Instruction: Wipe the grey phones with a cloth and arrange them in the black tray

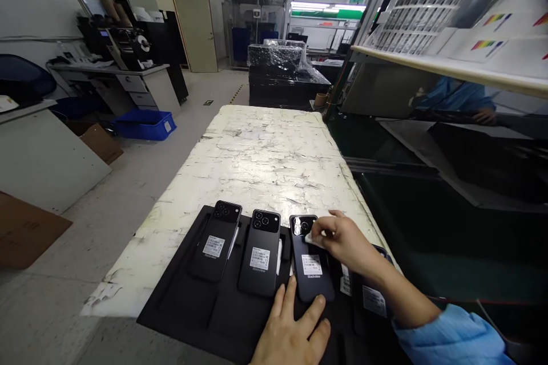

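Note:
Three black phones lie face down on a black tray [184, 302]: a left phone [216, 248], a middle phone [261, 254] and a right phone [309, 262], each with a white label on its back. My right hand [349, 242] pinches a small white piece [314, 238] against the right phone just below its camera block. My left hand [293, 328] rests on the tray, thumb and index finger spread around the lower end of that phone. A further phone [372, 296] lies partly hidden under my right forearm.
The tray sits at the near end of a worn white table [261, 154]. A dark conveyor bench [428, 228] runs along the right under a shelf [449, 68]. Another person's blue sleeve [458, 97] shows behind it. Wrapped pallet [278, 68], blue bin [143, 124], cardboard [25, 228] stand around.

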